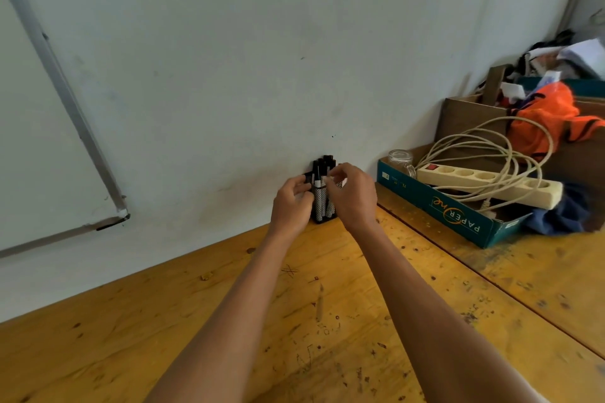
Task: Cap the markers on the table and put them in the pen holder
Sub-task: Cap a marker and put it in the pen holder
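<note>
A black mesh pen holder (pixel 320 206) stands on the wooden table against the white wall. Several black-capped markers (pixel 322 167) stick up out of it. My left hand (pixel 291 203) is at the holder's left side, fingers curled around its rim. My right hand (pixel 352 195) is at the holder's right side, fingertips pinching a white marker among those in the holder. Both hands hide much of the holder. No loose marker shows on the table.
The yellow wooden table (pixel 229 321) stretches toward me. To the right sit a teal paper box (pixel 451 209) holding a cream power strip (pixel 484 183) with coiled cable, a glass jar (pixel 401 160), and an orange cloth (pixel 546 121). A whiteboard (pixel 39 141) hangs on the left.
</note>
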